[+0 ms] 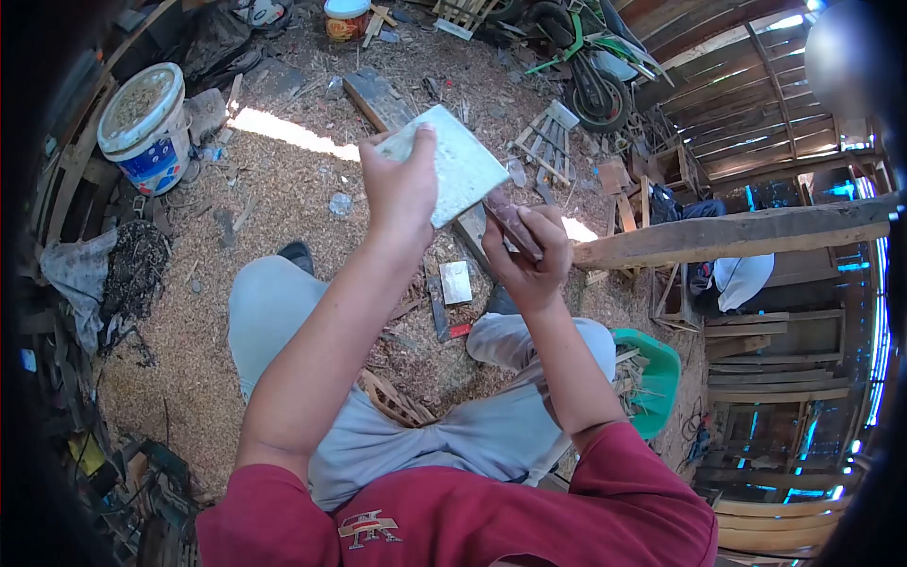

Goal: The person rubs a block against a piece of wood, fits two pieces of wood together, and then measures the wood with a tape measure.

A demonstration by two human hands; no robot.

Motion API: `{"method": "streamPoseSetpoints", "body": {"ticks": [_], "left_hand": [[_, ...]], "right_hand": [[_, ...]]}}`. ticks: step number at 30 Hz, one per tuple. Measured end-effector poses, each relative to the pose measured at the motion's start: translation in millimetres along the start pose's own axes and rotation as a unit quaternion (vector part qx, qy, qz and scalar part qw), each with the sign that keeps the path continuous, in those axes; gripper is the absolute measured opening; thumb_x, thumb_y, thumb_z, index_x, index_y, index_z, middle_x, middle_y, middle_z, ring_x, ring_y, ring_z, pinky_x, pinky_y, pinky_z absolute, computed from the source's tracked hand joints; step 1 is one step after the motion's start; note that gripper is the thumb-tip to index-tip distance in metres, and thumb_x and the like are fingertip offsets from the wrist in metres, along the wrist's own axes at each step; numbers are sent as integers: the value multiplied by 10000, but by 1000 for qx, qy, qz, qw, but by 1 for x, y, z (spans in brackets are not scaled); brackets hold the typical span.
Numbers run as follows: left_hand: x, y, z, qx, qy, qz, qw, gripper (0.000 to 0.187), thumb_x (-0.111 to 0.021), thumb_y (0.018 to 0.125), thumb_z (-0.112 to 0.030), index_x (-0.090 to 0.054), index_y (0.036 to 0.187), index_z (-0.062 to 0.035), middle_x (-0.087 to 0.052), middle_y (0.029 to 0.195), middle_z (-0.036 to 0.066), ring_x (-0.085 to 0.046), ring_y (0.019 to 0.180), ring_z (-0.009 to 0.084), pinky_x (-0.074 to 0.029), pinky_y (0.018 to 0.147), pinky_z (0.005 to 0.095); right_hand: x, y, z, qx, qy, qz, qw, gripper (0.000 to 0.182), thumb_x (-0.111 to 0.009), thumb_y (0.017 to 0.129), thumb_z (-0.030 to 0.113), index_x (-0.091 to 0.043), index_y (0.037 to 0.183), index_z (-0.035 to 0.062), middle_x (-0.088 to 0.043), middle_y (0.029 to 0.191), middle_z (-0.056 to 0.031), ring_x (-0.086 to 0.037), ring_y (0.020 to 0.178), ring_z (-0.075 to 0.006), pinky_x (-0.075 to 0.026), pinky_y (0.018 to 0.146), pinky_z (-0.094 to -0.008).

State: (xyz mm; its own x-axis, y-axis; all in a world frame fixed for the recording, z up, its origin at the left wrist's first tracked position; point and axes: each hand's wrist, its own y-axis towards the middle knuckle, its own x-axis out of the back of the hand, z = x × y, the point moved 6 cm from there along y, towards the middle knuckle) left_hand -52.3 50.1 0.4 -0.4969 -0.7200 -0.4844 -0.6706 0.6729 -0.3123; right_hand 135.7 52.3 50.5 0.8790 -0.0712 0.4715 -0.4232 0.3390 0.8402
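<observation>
My left hand (404,184) grips a pale, square slab (463,163) by its left side, thumb on the upper face and fingers behind. Held in my right hand (531,255) is a reddish-brown bar (513,225), which slants up to the slab's lower right edge. Whether its tip touches the slab cannot be made out. A long wooden plank (378,102) lies on the ground behind the slab, partly hidden by it. Between my feet lie a small whitish square block (455,282) and a dark flat tool with a red end (459,331).
A white bucket (142,128) stands at the left. At the right are a green basin (652,383) with wood scraps and a thick wooden beam (737,234). A motorbike (597,80) is at the back. Shavings cover the ground.
</observation>
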Motion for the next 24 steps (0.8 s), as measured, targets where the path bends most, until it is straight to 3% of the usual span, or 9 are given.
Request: {"method": "streamPoseSetpoints", "body": {"ticks": [2, 5, 6, 9, 10, 13, 17, 20, 24], "left_hand": [[2, 13, -2, 47, -49, 49, 996, 470, -716, 1017, -213, -404, 1302, -7, -625, 1175, 183, -696, 1029, 233, -600, 848, 362], [2, 12, -15, 57, -59, 45, 996, 486, -704, 1023, -231, -403, 1322, 6, -609, 1252, 194, -694, 1099, 258, -617, 866, 411], [5, 19, -4, 66, -61, 42, 995, 489, -704, 1022, -230, -403, 1327, 8, -604, 1268, 198, -690, 1109, 260, -620, 860, 420], [6, 14, 9, 103, -56, 24, 993, 510, -706, 1017, -228, -398, 1346, 9, -589, 1298, 207, -682, 1132, 272, -624, 852, 446], [5, 11, 10, 116, -49, 19, 992, 519, -708, 1014, -228, -395, 1354, 9, -584, 1305, 209, -679, 1139, 276, -626, 851, 454], [0, 5, 11, 130, -63, 41, 989, 538, -707, 1010, -235, -388, 1370, 7, -585, 1299, 216, -687, 1133, 296, -632, 852, 472], [2, 6, 9, 121, -64, 28, 990, 504, -684, 1014, -244, -429, 1355, 24, -622, 1256, 213, -725, 1068, 308, -647, 812, 474], [4, 11, 12, 117, -60, -5, 991, 438, -651, 1024, -236, -517, 1325, 52, -703, 1165, 194, -772, 975, 299, -660, 762, 448], [4, 15, 17, 119, -61, 12, 991, 444, -637, 1024, -235, -525, 1317, 79, -715, 1139, 198, -776, 954, 297, -661, 754, 446]], "right_hand": [[-4, -5, -19, -59, -24, 47, 997, 408, -838, 821, 24, -608, 1157, 36, -652, 850, -114, -653, 685, -236, -517, 579, -357], [-2, -17, -46, -225, 49, -49, 972, 382, -822, 856, 44, -599, 1167, 41, -654, 935, -93, -667, 773, -180, -543, 638, -347], [-1, -14, -49, -237, 59, -31, 969, 404, -766, 899, 40, -531, 1228, 57, -636, 1011, -84, -652, 807, -132, -544, 648, -311], [-4, -16, -41, -441, 284, -31, 851, 484, -697, 917, 3, -412, 1303, 71, -617, 1032, -105, -638, 787, -131, -528, 628, -280], [-9, -18, -40, -464, 341, -29, 817, 504, -626, 935, -3, -329, 1332, 92, -618, 1049, -130, -630, 761, -136, -516, 606, -260], [-12, -18, -39, -500, 446, -58, 740, 487, -599, 942, 10, -326, 1334, 108, -621, 1053, -149, -632, 745, -155, -514, 590, -270], [-12, -16, -37, -515, 508, -74, 686, 442, -600, 946, 97, -371, 1324, 113, -628, 1056, -139, -563, 664, -186, -492, 590, -320], [-14, -23, -37, -544, 533, -59, 645, 351, -615, 953, 224, -493, 1259, 102, -635, 994, -69, -497, 603, -140, -393, 536, -297], [-14, -32, -45, -551, 573, -52, 604, 374, -619, 956, 249, -517, 1292, 120, -645, 971, -58, -486, 569, -136, -378, 530, -296]]}}
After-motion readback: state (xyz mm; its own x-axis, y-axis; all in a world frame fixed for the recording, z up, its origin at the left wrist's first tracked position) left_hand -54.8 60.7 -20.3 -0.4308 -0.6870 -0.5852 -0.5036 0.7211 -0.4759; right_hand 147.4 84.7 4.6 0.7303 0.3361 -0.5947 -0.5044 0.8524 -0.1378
